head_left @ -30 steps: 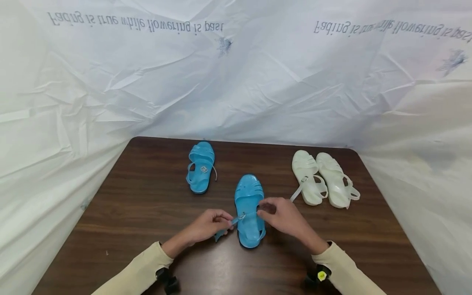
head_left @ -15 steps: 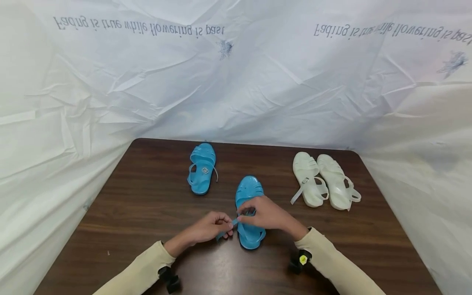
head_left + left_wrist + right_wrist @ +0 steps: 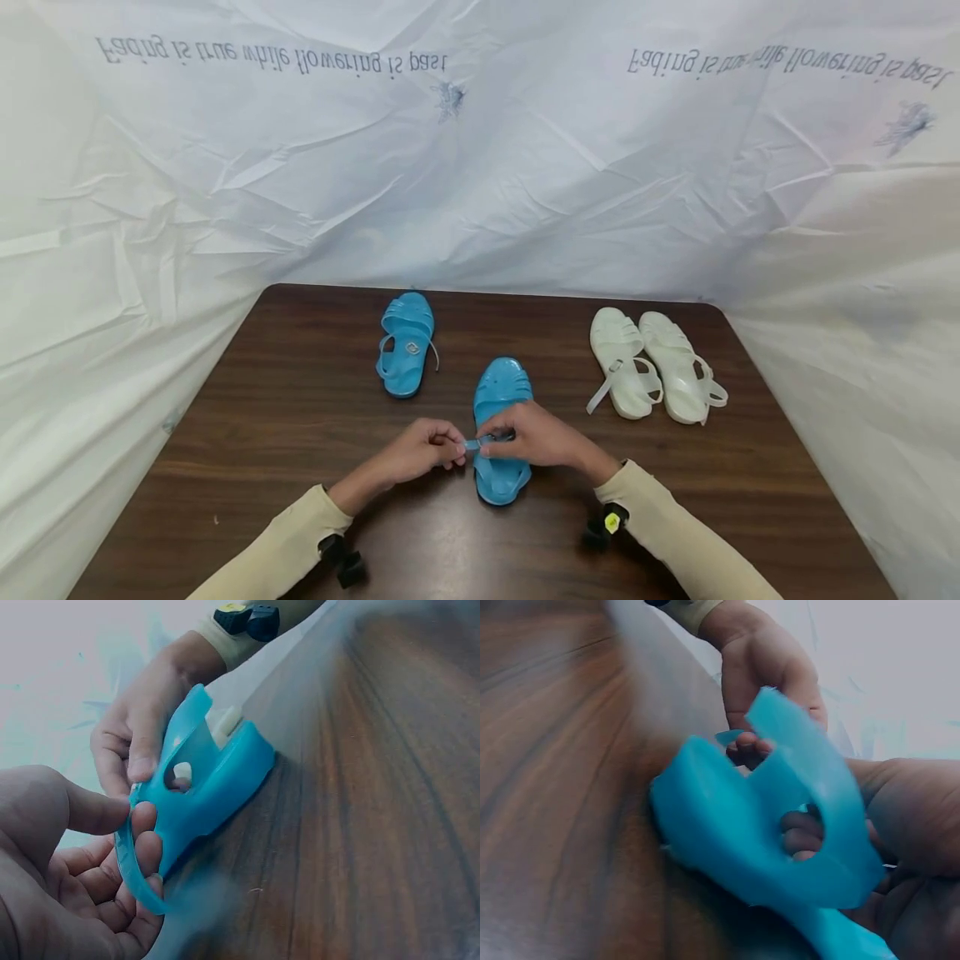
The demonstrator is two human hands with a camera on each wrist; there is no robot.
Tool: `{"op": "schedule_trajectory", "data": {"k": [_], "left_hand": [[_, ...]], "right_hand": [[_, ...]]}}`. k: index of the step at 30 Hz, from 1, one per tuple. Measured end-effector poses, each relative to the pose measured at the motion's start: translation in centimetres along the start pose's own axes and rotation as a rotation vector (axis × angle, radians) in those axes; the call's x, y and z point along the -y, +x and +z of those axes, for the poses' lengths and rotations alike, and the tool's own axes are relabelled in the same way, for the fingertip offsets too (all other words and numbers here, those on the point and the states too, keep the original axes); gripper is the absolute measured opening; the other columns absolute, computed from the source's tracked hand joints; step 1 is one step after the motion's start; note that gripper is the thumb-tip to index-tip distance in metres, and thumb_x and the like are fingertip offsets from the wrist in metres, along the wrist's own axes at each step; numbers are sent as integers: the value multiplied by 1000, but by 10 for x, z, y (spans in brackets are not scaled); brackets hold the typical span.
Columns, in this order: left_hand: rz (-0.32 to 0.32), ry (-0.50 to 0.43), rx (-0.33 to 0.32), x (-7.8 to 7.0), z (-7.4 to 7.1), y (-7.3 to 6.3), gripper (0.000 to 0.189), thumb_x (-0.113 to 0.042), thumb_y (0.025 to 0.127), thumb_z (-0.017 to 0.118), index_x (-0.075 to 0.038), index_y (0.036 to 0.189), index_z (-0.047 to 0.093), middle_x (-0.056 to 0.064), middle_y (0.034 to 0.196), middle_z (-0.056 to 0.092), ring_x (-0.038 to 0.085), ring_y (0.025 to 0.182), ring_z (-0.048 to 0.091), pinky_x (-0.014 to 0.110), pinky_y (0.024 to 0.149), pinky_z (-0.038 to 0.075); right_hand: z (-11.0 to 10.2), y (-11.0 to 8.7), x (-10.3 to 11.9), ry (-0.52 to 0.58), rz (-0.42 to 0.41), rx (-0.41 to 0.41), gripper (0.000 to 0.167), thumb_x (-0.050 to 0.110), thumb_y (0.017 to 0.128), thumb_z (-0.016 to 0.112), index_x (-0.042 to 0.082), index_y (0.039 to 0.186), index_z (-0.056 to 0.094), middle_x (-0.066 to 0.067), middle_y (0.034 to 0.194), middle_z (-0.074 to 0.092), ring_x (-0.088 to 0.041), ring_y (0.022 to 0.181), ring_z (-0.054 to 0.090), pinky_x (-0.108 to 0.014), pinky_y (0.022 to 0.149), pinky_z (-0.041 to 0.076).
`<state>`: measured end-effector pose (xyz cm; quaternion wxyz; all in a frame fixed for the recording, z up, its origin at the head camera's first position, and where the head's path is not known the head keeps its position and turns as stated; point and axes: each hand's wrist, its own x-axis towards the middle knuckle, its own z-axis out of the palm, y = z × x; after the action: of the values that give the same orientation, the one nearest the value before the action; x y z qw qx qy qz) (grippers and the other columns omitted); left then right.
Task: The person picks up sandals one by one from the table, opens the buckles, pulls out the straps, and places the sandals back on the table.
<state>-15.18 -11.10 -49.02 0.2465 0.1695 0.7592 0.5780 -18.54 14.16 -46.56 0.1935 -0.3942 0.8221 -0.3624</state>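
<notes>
A blue jelly sandal (image 3: 502,383) lies sole down on the table, toe pointing away from me. Its loose ankle strap (image 3: 127,862) is pinched between the thumb and fingers of my left hand (image 3: 420,450), just left of the shoe. Over the sandal's middle, my right hand (image 3: 542,435) pinches the base of that strap, where the small buckle sits. The right fingers mostly cover the buckle. In the right wrist view, the sandal's heel part (image 3: 712,817) stands in front of both hands.
Another blue sandal (image 3: 405,367) lies farther back on the left. Two white sandals, one on the left (image 3: 617,333) and one on the right (image 3: 678,387), lie side by side at the back right. White printed sheeting (image 3: 480,183) hangs behind the dark wooden table (image 3: 300,375).
My right hand has come left from the sandal's right side to the buckle and pinches there. My left hand keeps the strap, which now lies more level.
</notes>
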Motion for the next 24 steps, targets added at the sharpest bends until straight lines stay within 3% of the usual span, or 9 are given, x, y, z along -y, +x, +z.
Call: {"op": "schedule_trajectory", "data": {"k": [5,17,24], "left_hand": [[-34,-31,-31,4,2,-2,22,-19,104,61,0,104,72,8,91,73,16,78,65,27,62,49],[-35,-149,-121,8,16,0,23,-15,105,59,5,107,70,10,93,72,13,78,66,28,72,57],[0,-114,-152,10,19,-1,22,-15,105,59,4,107,70,9,92,70,13,76,64,26,69,55]], "right_hand": [[9,-1,-4,12,-13,-60,29,31,101,67,12,120,75,9,109,75,-1,96,68,-23,82,56],[17,-4,-10,46,-25,-142,30,33,101,66,14,123,74,6,114,75,-5,103,67,-25,86,56],[22,-5,-11,105,-2,-173,26,32,100,67,18,120,74,7,113,75,-8,105,68,-26,87,55]]}}
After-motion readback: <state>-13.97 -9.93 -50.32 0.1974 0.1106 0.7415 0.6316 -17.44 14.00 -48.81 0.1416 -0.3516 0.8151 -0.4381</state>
